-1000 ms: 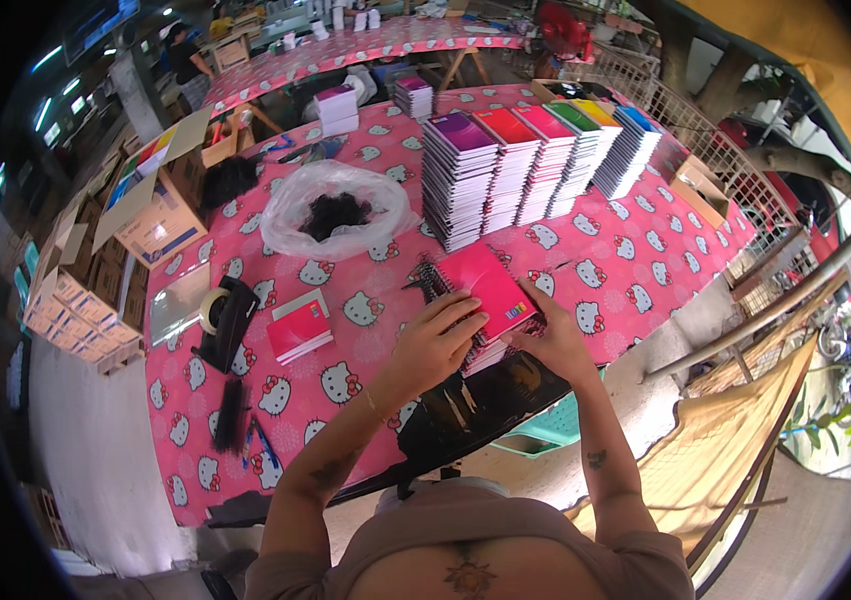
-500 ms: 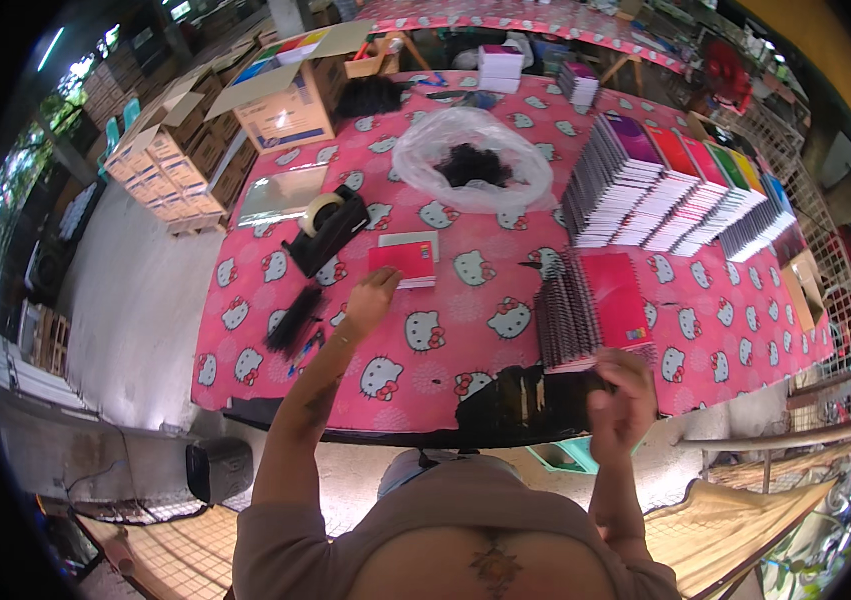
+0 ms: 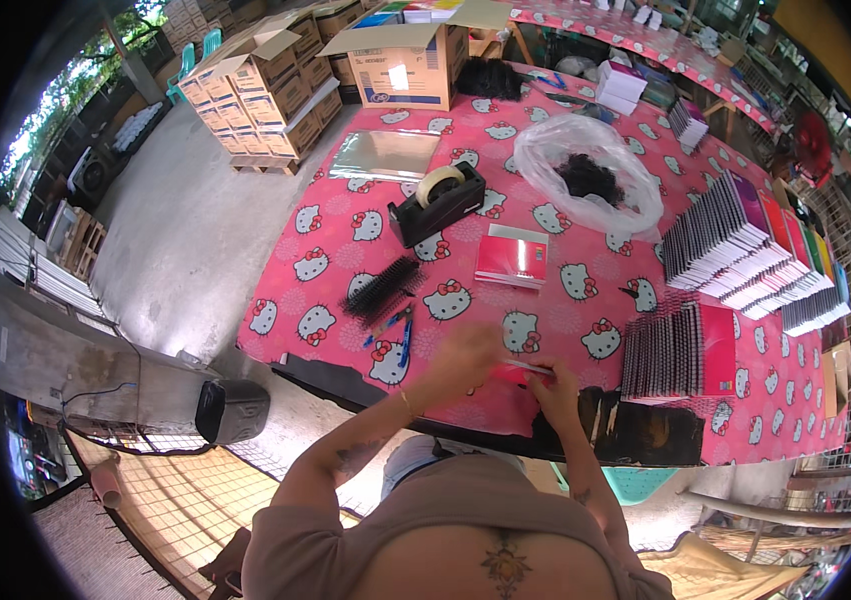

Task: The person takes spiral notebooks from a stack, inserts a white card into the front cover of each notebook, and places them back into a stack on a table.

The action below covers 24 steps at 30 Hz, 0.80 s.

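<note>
Right hand [image 3: 559,395]: thumb and fingers are pressed together on the thin red booklet [image 3: 527,368], to the right of the tape dispenser [image 3: 453,205] and nearer the person
Left hand [image 3: 470,355]: blurred, at the booklet's other end — I cannot tell if its fingers close on it
Booklet edges: a firm but light pinch seems best — pages flush, cover not bent
Spiral notebooks [image 3: 717,345]: well right of the tape dispenser, also nearer
Black coils [image 3: 381,290]: on the tape dispenser's near side, slightly left
Plastic bag [image 3: 635,200]: right of the tape dispenser
</note>
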Available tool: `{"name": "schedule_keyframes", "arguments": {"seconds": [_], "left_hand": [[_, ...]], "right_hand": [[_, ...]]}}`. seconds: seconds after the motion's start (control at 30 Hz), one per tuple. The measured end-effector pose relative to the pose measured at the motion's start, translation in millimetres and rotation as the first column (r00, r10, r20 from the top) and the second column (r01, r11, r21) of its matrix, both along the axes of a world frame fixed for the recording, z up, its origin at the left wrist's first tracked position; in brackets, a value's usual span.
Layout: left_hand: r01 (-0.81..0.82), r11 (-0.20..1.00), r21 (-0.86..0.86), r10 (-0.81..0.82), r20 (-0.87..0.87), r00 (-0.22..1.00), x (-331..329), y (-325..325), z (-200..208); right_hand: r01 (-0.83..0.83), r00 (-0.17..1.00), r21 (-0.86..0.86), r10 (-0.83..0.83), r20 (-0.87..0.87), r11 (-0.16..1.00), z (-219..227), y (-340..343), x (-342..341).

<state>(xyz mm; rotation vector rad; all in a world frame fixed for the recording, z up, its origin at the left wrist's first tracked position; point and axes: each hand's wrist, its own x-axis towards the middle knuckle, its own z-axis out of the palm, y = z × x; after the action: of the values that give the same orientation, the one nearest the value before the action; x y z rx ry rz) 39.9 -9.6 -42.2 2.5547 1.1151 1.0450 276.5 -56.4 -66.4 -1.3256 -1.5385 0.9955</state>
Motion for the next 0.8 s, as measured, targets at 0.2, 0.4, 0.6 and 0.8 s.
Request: {"name": "schedule_keyframes", "arguments": {"seconds": [0.2, 0.4, 0.6, 0.8], "left_hand": [[-0.717, 0.692, 0.084, 0.707, -0.281, 0.649, -126, 70, -18], [-0.630, 0.764, 0.135, 0.643, -0.226, 0.732, -129, 69, -18], [-0.371, 0.929, -0.006, 0.371, -0.022, 0.928, -84, 38, 24], [-0.102, 0.929, -0.356, 0.187, 0.214, 0.959, -45, -20, 38]], "right_hand": [[0.059, 0.964, -0.052, -0.070, -0.257, 0.997, -9, -2, -19], [-0.078, 0.954, -0.118, 0.039, -0.297, 0.990, -15, 3, -20], [-0.058, 0.976, -0.233, 0.007, -0.217, 0.971, -13, 8, -16], [-0.066, 0.964, -0.278, -0.010, -0.265, 0.958, -12, 11, -15]]}}
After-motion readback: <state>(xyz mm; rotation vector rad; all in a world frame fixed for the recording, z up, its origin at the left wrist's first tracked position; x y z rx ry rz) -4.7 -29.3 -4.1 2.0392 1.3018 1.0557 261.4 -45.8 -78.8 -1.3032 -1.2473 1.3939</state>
